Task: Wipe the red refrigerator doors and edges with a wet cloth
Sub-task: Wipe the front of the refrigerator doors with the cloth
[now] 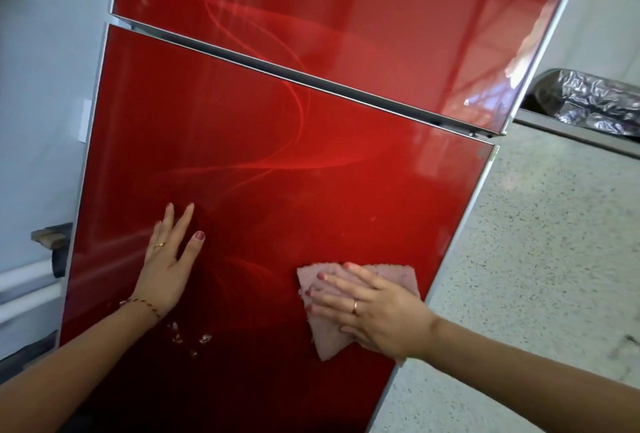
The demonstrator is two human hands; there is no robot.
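While your left hand (169,271) braces flat, fingers straight, on the lower door (249,190), your right hand (374,311) presses the pink cloth (323,332) (seemingly damp) flat near its right edge: mid-wipe. Next, sweep toward that trim.

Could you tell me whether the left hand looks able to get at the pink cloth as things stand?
Probably yes. The left hand lies flat on the lower door, and only bare red surface separates it from the cloth. The right hand presses on much of the cloth, but the cloth's left edge is exposed.
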